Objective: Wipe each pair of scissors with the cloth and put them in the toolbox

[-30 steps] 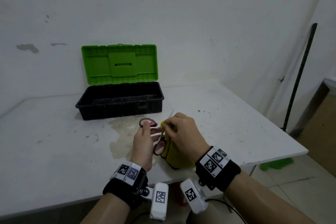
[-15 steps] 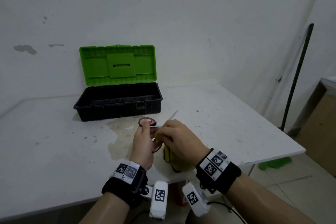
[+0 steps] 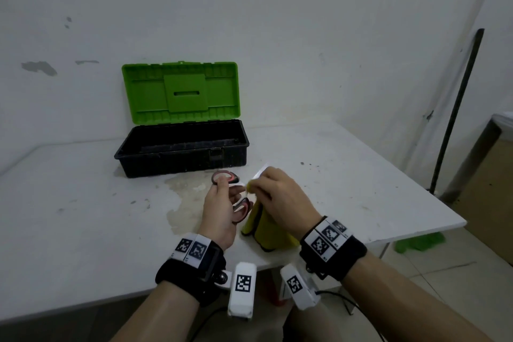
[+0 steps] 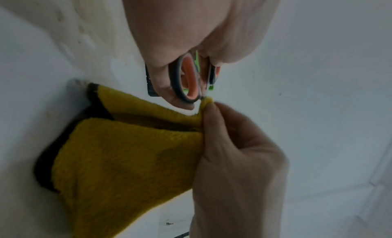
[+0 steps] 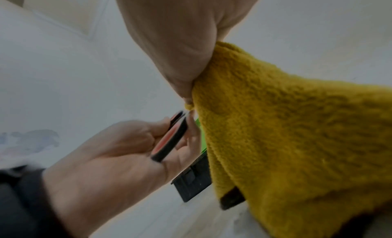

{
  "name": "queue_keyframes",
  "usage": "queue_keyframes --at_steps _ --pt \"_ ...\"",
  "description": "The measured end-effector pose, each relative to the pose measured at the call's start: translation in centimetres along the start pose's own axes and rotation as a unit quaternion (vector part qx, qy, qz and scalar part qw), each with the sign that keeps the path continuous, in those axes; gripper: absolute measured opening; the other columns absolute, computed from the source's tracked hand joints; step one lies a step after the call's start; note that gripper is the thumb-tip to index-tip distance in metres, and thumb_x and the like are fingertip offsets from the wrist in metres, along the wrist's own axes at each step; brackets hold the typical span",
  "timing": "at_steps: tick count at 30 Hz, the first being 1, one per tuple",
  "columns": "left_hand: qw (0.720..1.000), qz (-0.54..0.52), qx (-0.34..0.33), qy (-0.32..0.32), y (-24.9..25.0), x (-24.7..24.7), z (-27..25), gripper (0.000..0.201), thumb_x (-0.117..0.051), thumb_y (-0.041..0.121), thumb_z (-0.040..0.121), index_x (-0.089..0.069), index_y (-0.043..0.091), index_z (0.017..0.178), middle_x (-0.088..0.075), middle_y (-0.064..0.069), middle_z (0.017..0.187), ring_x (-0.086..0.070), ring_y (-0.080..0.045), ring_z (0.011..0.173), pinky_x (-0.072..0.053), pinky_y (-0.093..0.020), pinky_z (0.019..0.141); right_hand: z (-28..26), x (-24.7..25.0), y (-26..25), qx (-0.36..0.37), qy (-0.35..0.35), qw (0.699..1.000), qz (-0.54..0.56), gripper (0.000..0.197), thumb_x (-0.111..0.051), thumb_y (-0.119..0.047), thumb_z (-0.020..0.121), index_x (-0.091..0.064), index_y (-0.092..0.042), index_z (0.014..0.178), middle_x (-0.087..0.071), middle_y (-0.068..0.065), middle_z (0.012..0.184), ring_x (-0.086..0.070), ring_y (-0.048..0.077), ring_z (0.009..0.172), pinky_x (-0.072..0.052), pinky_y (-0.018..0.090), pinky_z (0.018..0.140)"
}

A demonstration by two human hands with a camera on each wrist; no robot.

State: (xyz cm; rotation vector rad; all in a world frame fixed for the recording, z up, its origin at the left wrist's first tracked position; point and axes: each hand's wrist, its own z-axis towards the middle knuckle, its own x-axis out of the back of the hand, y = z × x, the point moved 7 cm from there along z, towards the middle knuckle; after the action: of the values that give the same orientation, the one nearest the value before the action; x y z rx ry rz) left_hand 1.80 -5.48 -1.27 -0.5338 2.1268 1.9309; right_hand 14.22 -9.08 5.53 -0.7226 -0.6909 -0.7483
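My left hand (image 3: 222, 203) grips a pair of scissors (image 3: 224, 177) by their black-and-orange handles (image 4: 186, 80), above the near middle of the white table (image 3: 83, 216). My right hand (image 3: 277, 194) pinches a yellow cloth (image 3: 266, 228) around the blades, close to the pivot; the blade tip (image 3: 261, 171) pokes out past its fingers. The rest of the cloth (image 5: 297, 132) hangs down to the table. The black toolbox (image 3: 183, 158) stands open behind the hands, with its green lid (image 3: 180, 91) upright. I see no scissors inside it from here.
A brownish stain (image 3: 183, 203) marks the table in front of the toolbox. The table's right edge (image 3: 416, 230) is close to my right arm. A dark pole (image 3: 458, 105) leans on the wall at the right, and something green (image 3: 419, 240) lies on the floor.
My right hand slid the cloth along the blades toward the handles, so more of the blade tip now shows. Both hands have risen slightly toward the toolbox.
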Motion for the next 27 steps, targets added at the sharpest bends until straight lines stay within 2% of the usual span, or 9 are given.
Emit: queue_keyframes --at_steps 4,6,9,13,16,18,22,24,27 --pt "1.000 0.001 -0.011 0.006 0.1 0.4 0.2 0.031 -0.040 0.036 0.107 -0.062 0.015 0.103 -0.066 -0.009 0.092 -0.062 -0.023 0.083 -0.055 -0.033 0.059 0.3 1.8 0.4 -0.018 0.047 0.998 0.031 0.014 -0.061 -0.016 0.094 -0.074 -0.013 0.092 -0.058 0.003 0.091 -0.055 0.017 0.084 -0.048 0.030 0.076" --pt "1.000 0.014 -0.019 -0.004 0.0 0.0 0.1 0.034 -0.038 0.039 0.107 -0.062 0.015 0.107 -0.070 -0.013 0.097 -0.068 -0.025 0.086 -0.058 -0.036 0.064 0.4 1.1 -1.1 0.005 0.019 0.999 0.027 0.014 -0.061 -0.016 0.094 -0.073 -0.011 0.093 -0.058 0.005 0.092 -0.056 0.019 0.083 -0.047 0.029 0.075" --pt "0.999 0.031 -0.038 -0.019 0.0 -0.6 -0.4 0.041 -0.037 0.045 0.106 -0.063 0.014 0.110 -0.071 -0.017 0.102 -0.070 -0.028 0.095 -0.060 -0.043 0.078 0.5 -0.2 -1.3 -0.003 -0.027 1.000 -0.002 0.017 -0.058 -0.017 0.095 -0.073 -0.008 0.096 -0.058 0.007 0.094 -0.057 0.021 0.084 -0.048 0.034 0.076" --pt "0.997 0.046 -0.058 -0.017 0.2 -0.6 -0.4 0.036 -0.038 0.043 0.106 -0.064 0.019 0.102 -0.068 -0.013 0.097 -0.065 -0.023 0.087 -0.059 -0.039 0.073 0.5 0.3 -0.9 -0.043 0.001 0.999 0.011 0.017 -0.058 -0.015 0.094 -0.073 -0.007 0.092 -0.058 0.008 0.089 -0.057 0.022 0.080 -0.046 0.036 0.074" --pt "0.997 0.047 -0.058 -0.009 0.4 -0.4 -0.2 0.034 -0.038 0.044 0.106 -0.063 0.020 0.102 -0.066 -0.016 0.100 -0.062 -0.024 0.084 -0.058 -0.036 0.066 0.6 1.3 0.0 -0.086 0.038 0.996 0.007 0.019 -0.056 -0.015 0.095 -0.073 -0.008 0.089 -0.057 0.006 0.089 -0.056 0.020 0.079 -0.045 0.033 0.074" --pt "0.998 0.037 -0.054 -0.006 0.6 -0.2 -0.1 0.035 -0.038 0.044 0.106 -0.062 0.019 0.102 -0.066 -0.015 0.098 -0.063 -0.025 0.083 -0.059 -0.037 0.067 0.7 2.0 0.4 -0.094 0.057 0.994 0.020 0.018 -0.058 -0.015 0.095 -0.073 -0.010 0.090 -0.057 0.005 0.089 -0.056 0.018 0.079 -0.046 0.031 0.074" --pt "0.998 0.028 -0.046 -0.016 0.3 -0.6 -0.2 0.033 -0.038 0.042 0.106 -0.063 0.020 0.104 -0.071 -0.013 0.100 -0.069 -0.026 0.092 -0.059 -0.039 0.073 0.5 0.6 -1.2 -0.045 -0.012 0.998 0.031 0.016 -0.058 -0.016 0.094 -0.073 -0.010 0.094 -0.058 0.006 0.090 -0.057 0.020 0.080 -0.049 0.035 0.074" --pt "0.998 0.026 -0.042 -0.024 0.1 -0.7 -0.2 0.034 -0.039 0.041 0.106 -0.064 0.018 0.105 -0.071 -0.013 0.100 -0.070 -0.025 0.091 -0.059 -0.039 0.075 0.4 0.2 -0.8 -0.058 -0.014 0.998 0.031 0.017 -0.058 -0.016 0.094 -0.073 -0.009 0.094 -0.059 0.007 0.089 -0.058 0.021 0.080 -0.049 0.039 0.075" --pt "0.998 0.026 -0.046 -0.027 0.0 -0.8 -0.4 0.033 -0.039 0.042 0.106 -0.064 0.021 0.103 -0.073 -0.010 0.101 -0.070 -0.022 0.089 -0.059 -0.040 0.077 0.4 0.5 -0.1 -0.080 0.007 0.996 0.026 0.018 -0.059 -0.018 0.095 -0.073 -0.008 0.094 -0.061 0.007 0.089 -0.057 0.020 0.082 -0.048 0.037 0.077"
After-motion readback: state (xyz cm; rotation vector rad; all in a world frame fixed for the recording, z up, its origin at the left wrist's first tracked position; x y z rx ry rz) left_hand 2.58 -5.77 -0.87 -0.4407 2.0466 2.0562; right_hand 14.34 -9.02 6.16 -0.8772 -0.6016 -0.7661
